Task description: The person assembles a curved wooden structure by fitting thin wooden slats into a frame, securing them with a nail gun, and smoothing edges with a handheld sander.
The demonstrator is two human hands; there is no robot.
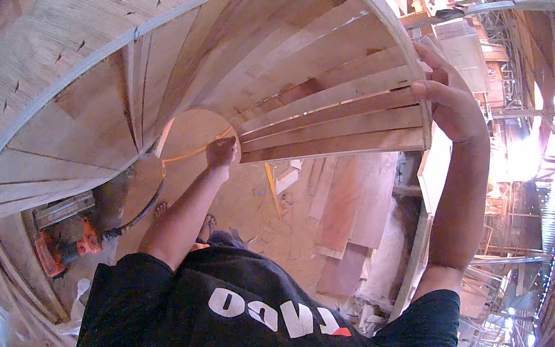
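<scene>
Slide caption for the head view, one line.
Curved slatted wooden shell, the person's right hand gripping its broad end, left hand at its narrow end.

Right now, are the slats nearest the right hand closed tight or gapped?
Gapped: several slats stand visibly apart, left of the right hand.

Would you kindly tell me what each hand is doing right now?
Left hand: curled at the narrow end of the wooden slats; grip cannot be told.
Right hand: partly closed, holding the curved wooden rim.
</scene>
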